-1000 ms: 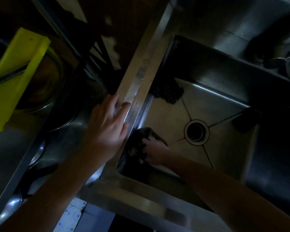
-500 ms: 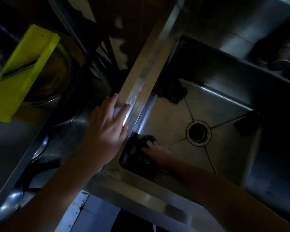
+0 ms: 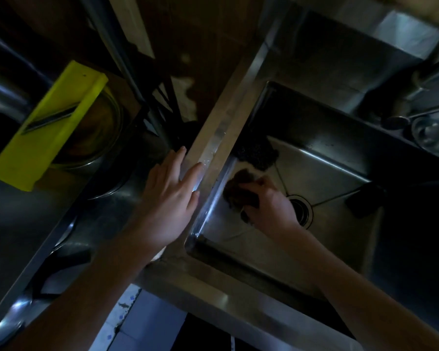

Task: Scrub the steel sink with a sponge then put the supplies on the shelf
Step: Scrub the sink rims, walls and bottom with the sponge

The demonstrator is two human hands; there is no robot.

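The right hand (image 3: 269, 206) is gripping a dark sponge (image 3: 241, 190) on the steel sink (image 3: 327, 173) floor, beside the drain (image 3: 300, 211). The left hand (image 3: 171, 198) is resting flat, fingers straight, on the sink's rim.

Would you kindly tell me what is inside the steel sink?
The right hand grips a dark sponge on the sink floor; a dark clump and dark block lie there; the hand covers part of the drain.

Left hand (image 3: 171, 196) flat, fingers straight and spread; right hand (image 3: 271, 206) lower, fingers curled round the sponge (image 3: 240, 190)
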